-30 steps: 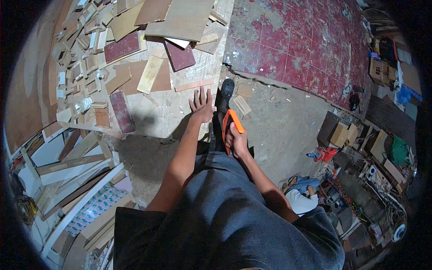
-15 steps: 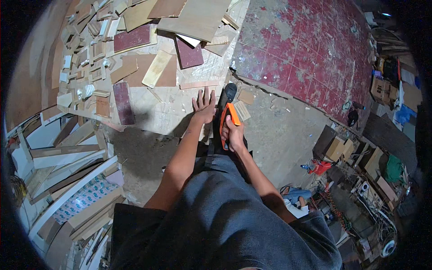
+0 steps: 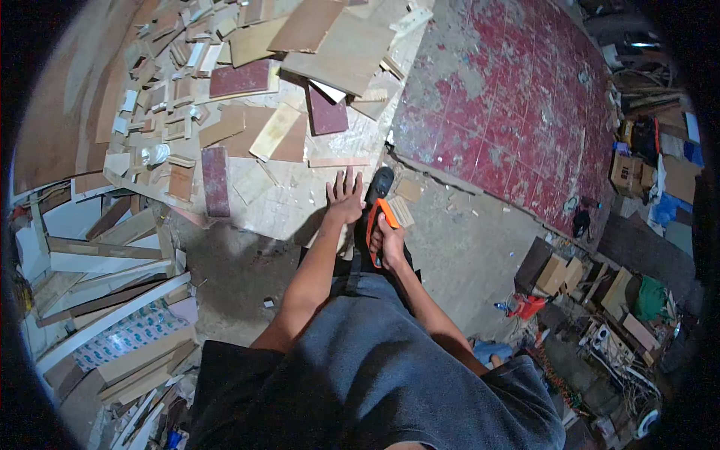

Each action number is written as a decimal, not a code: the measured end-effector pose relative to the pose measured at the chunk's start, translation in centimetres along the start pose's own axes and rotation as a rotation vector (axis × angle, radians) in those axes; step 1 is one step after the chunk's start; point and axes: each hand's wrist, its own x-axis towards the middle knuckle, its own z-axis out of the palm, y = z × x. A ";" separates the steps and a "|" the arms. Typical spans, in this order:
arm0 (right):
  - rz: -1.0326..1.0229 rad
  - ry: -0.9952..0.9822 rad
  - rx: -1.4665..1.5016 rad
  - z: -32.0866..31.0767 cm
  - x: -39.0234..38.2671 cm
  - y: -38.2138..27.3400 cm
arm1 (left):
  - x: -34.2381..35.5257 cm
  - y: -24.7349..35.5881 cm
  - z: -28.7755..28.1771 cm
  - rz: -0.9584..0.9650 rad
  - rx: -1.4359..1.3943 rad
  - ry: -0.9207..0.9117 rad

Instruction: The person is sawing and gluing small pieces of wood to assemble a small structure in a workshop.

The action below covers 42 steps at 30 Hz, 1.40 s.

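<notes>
My right hand (image 3: 388, 241) is wrapped round the orange-and-black handle (image 3: 387, 215) of what looks like a handsaw, held in front of my legs. Its blade is hard to make out from above. Just left of it, my left hand (image 3: 345, 204) lies flat with the fingers spread, pressing at the near edge of a pale board (image 3: 289, 217). A narrow light strip of wood (image 3: 337, 162) lies just beyond its fingertips. Past the handle shows a rounded black shape (image 3: 382, 180), perhaps a shoe. Small pale wood pieces (image 3: 402, 211) are on the floor to the right of the handle.
Many wood offcuts, among them a dark red panel (image 3: 216, 181) and a large plywood piece (image 3: 349, 56), cover the far left. Stacked boards (image 3: 112, 259) stand at the near left. Worn red tiles (image 3: 510, 112) lie at the far right, cardboard boxes (image 3: 559, 276) nearer.
The whole view has tilted, so the scene sits lower and slightly to the right. Both hands keep nearly the same places, the left flat and the right on the handle.
</notes>
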 end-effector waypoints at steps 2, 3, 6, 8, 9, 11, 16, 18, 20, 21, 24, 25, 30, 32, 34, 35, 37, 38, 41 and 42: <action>0.031 0.010 0.013 -0.3 -0.8 0.2 | -0.4 0.1 -0.1 0.012 0.008 0.047; 0.017 -0.005 0.001 0.0 -1.2 -0.1 | -0.7 -0.2 0.2 0.019 0.012 0.101; -0.097 0.076 -0.121 -1.4 -1.2 0.0 | -2.5 0.1 0.8 0.159 0.021 0.324; -0.119 0.098 -0.135 -1.5 -1.9 -0.6 | -4.1 -0.8 2.2 0.239 -0.027 0.499; -0.131 0.120 -0.143 -1.4 -2.2 -1.1 | -4.6 -1.5 2.9 0.314 -0.070 0.666; -0.199 0.122 -0.168 -1.9 -1.9 -0.6 | -5.1 -3.8 4.3 0.332 -0.008 0.668; -0.300 0.253 -0.208 -1.5 -3.0 -0.4 | -5.1 -5.5 2.1 0.218 -0.155 0.694; -0.348 0.295 -0.152 -1.0 -3.4 -0.3 | -5.8 -6.8 0.9 0.201 -0.332 0.753; -0.411 0.324 -0.180 0.2 -3.9 -0.2 | -6.6 -8.9 -0.4 0.255 -0.917 0.813; -0.463 0.396 -0.199 0.3 -4.2 -0.1 | -7.6 -9.3 -1.2 0.268 -0.917 0.817; -0.560 0.460 -0.177 0.0 -5.9 -0.7 | -12.9 -8.5 -5.5 0.345 -1.263 0.711; -0.590 0.479 -0.212 0.0 -6.2 -0.8 | -14.9 -8.7 -6.9 0.366 -1.258 0.719; -0.933 0.541 -0.526 0.0 -6.0 -0.8 | -23.1 -9.5 -11.3 0.369 -1.498 0.518; -1.006 0.526 -0.488 1.5 -5.8 -1.4 | -24.2 -10.7 -11.5 0.388 -1.559 0.419; -1.092 0.513 -0.461 1.5 -4.8 -1.8 | -25.2 -10.9 -11.8 0.401 -1.625 0.347; -1.099 0.519 -0.463 1.1 -4.1 -1.9 | -25.5 -10.9 -11.9 0.403 -1.687 0.268; -1.173 0.520 -0.553 2.1 -3.5 -2.5 | -26.1 -11.6 -11.7 0.431 -1.699 0.219; -1.190 0.621 -0.636 2.4 -3.3 -2.7 | -26.3 -11.8 -11.6 0.455 -1.730 0.195; -1.211 0.664 -0.724 8.2 -5.9 -4.3 | -28.4 -12.8 -10.8 0.497 -1.818 0.178; -1.221 0.668 -0.799 8.4 -5.4 -4.9 | -29.2 -12.4 -10.8 0.534 -1.814 0.195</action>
